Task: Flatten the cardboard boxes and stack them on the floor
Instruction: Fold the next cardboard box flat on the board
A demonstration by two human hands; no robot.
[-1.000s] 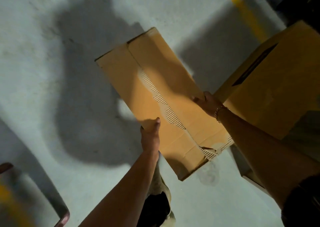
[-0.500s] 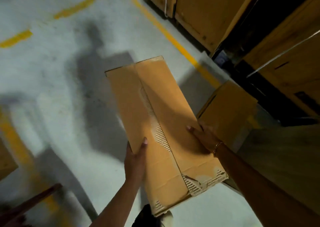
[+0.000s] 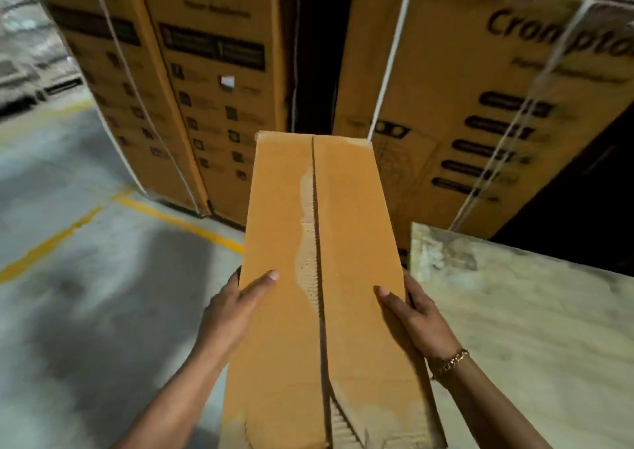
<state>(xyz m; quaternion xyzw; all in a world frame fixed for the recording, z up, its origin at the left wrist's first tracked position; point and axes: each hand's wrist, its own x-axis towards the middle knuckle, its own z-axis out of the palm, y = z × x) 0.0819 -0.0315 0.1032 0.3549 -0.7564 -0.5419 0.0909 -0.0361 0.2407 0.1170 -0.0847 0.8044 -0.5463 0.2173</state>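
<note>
I have swung up from the floor (image 3: 85,277): the box (image 3: 346,242), tilted low a second ago, now lies level before me, pointing at the strapped cartons (image 3: 212,105). My left hand (image 3: 230,308) and right hand (image 3: 415,314) grip its long edges, fingers curled round, thumbs on top. I judge it not yet flattened.

Left hand (image 3: 233,306), right hand (image 3: 417,321) grip long cardboard box (image 3: 319,277) sides.
</note>
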